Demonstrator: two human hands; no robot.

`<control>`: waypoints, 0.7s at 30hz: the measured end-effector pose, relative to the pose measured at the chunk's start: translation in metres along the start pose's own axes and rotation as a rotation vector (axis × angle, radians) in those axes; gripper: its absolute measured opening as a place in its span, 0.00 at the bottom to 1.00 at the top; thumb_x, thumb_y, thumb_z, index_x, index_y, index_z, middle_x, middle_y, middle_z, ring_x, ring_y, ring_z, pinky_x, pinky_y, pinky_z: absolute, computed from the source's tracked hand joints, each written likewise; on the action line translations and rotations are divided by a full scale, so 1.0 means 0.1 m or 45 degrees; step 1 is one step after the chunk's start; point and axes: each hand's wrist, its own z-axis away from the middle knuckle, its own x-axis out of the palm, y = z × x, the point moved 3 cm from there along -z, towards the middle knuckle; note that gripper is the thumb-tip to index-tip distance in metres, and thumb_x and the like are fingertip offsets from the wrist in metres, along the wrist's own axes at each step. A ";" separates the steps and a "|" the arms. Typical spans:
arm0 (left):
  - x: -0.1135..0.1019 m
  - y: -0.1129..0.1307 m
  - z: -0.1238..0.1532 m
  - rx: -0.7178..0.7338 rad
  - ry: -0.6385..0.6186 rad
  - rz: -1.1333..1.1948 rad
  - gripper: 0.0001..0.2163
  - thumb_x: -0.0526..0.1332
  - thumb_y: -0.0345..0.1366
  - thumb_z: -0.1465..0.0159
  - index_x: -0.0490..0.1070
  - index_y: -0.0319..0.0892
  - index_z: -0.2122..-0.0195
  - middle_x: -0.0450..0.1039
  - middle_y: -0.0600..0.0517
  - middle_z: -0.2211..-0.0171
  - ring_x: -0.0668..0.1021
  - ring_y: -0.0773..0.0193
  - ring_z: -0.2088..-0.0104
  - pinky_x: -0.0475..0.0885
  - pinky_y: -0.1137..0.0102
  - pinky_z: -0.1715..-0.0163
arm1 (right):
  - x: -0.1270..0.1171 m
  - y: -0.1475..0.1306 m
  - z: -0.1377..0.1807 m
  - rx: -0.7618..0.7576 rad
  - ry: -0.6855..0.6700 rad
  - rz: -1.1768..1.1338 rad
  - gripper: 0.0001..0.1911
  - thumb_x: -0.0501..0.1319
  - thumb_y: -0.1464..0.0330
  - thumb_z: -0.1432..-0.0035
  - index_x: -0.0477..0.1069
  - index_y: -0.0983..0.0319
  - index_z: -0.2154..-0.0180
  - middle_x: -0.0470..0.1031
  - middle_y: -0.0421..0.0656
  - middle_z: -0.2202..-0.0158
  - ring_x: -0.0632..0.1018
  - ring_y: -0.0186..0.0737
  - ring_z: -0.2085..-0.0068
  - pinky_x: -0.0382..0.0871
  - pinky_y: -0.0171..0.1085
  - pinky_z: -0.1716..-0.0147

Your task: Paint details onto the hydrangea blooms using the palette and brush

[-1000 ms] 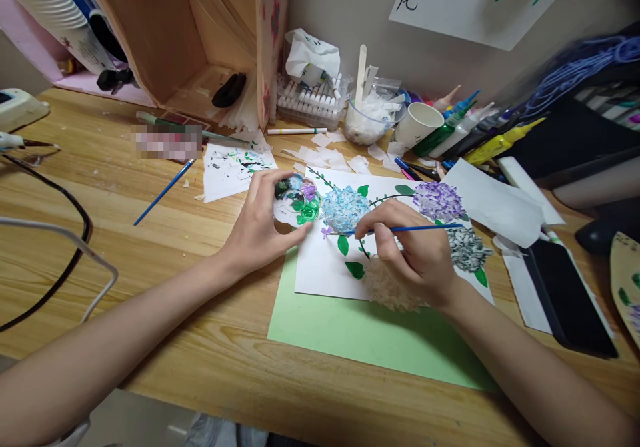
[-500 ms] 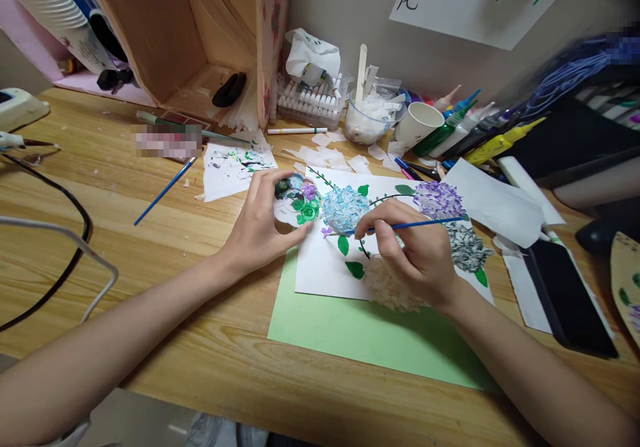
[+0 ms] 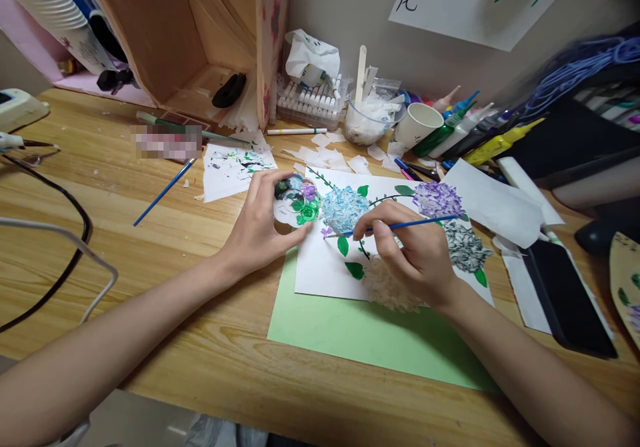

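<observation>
My right hand [image 3: 413, 254] pinches a blue paintbrush [image 3: 425, 222], its tip at a small purple mark [image 3: 326, 232] on the white paper [image 3: 325, 270]. Raised paper-like flowers stand on that sheet: a blue one [image 3: 345, 208], a purple one [image 3: 439, 198], a black-and-white one [image 3: 466, 246] and a cream one [image 3: 387, 286] partly behind my hand. Green painted leaves [image 3: 355, 270] lie around them. My left hand [image 3: 260, 224] curves its thumb and fingers around the edge of a round paint palette [image 3: 287, 214] smeared green, purple, blue and black. A green sheet [image 3: 380, 340] lies underneath.
Behind the paper are torn paper scraps [image 3: 320, 156], a plastic bowl [image 3: 367, 124], a paper cup [image 3: 420, 126] and paint bottles [image 3: 465, 130]. A black phone [image 3: 570, 297] lies right. Another brush [image 3: 165, 190], a paint-stained tissue [image 3: 237, 167] and cables [image 3: 80, 234] are left.
The brush tip has shifted slightly down at the purple mark, and the handle's rear end has risen a little. My left hand and the palette stay in place.
</observation>
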 end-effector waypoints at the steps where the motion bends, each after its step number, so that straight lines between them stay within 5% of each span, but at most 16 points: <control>1: 0.00 0.00 0.00 -0.001 0.000 0.000 0.31 0.68 0.37 0.46 0.56 0.46 0.44 0.63 0.45 0.48 0.68 0.54 0.46 0.68 0.56 0.46 | 0.00 0.00 0.00 0.002 0.014 0.004 0.11 0.49 0.75 0.37 0.66 0.59 0.69 0.73 0.41 0.74 0.74 0.37 0.70 0.67 0.37 0.70; 15: 0.00 0.00 0.01 -0.004 -0.001 -0.002 0.31 0.68 0.36 0.46 0.56 0.43 0.44 0.63 0.44 0.47 0.68 0.55 0.45 0.67 0.58 0.44 | -0.01 0.01 0.00 0.026 0.021 -0.047 0.12 0.49 0.75 0.36 0.67 0.60 0.69 0.73 0.41 0.74 0.74 0.35 0.70 0.67 0.36 0.70; 21: -0.01 0.01 0.00 -0.013 -0.008 0.007 0.31 0.68 0.36 0.45 0.55 0.43 0.43 0.63 0.43 0.48 0.68 0.55 0.46 0.67 0.57 0.45 | -0.09 0.03 0.01 0.044 0.163 -0.115 0.13 0.49 0.74 0.36 0.69 0.59 0.69 0.73 0.41 0.74 0.74 0.37 0.71 0.67 0.38 0.69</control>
